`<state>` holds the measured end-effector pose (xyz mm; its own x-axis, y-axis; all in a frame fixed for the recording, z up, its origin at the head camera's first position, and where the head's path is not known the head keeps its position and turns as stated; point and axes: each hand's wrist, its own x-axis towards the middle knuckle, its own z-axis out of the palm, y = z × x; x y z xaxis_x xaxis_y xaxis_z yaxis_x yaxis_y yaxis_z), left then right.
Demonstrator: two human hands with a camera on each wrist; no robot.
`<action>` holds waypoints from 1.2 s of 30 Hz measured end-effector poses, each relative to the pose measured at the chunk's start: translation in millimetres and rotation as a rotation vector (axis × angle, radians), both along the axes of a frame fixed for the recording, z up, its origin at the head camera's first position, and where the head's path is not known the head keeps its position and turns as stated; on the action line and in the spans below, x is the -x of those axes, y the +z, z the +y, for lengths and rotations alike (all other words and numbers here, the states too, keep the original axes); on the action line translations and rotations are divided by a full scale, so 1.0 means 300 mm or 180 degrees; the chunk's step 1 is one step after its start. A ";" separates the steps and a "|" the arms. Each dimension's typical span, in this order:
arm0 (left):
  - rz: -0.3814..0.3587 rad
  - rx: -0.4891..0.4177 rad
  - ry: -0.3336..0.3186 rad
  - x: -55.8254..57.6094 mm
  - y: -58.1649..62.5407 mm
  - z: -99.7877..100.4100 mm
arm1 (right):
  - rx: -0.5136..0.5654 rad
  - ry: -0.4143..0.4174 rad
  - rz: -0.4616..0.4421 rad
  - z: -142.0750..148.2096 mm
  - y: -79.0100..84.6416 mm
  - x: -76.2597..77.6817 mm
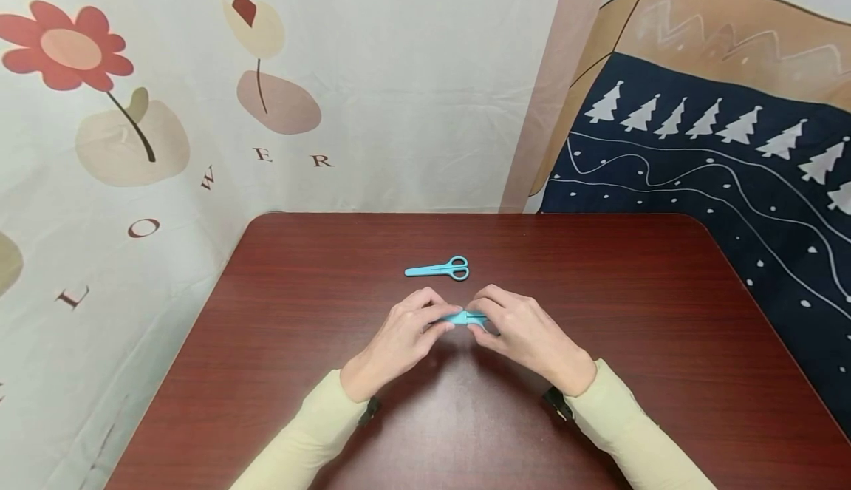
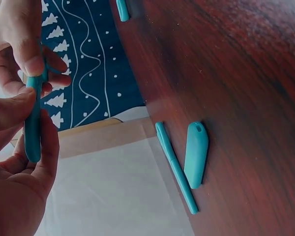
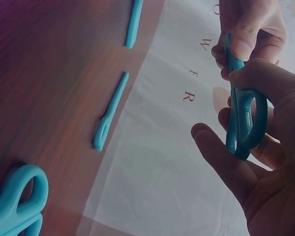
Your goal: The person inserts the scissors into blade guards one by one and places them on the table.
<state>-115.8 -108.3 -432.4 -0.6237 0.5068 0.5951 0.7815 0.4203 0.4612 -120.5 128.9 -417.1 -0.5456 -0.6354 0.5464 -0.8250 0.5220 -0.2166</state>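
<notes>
Both hands meet over the middle of the table around one pair of light-blue scissors. My left hand pinches its slim blue blade cover between thumb and fingers. On the handle side, my right hand grips the scissors near the finger loops, which show beside the palm in the right wrist view. The thumbs sit close together where cover and handle meet. Just beyond the hands lies another covered pair of blue scissors, its loops to the right.
A loose blue cover-like piece lies on the dark red-brown table in the left wrist view. Blue scissor handles show low in the right wrist view. Behind the table hang a flower-print cloth and a navy tree-print cloth.
</notes>
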 end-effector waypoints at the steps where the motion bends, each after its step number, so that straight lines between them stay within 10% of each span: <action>1: 0.0003 -0.0006 0.0002 0.000 0.000 0.001 | 0.0007 -0.0001 -0.0002 0.001 -0.002 0.000; 36: -0.0058 0.0182 0.0254 -0.010 -0.005 0.006 | -0.0010 -0.0060 -0.0013 -0.022 -0.025 0.002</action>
<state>-112.8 -106.6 -433.9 -0.6740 0.4878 0.5548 0.7361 0.5069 0.4486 -121.1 122.3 -424.6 -0.5596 -0.6268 0.5422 -0.8142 0.5381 -0.2182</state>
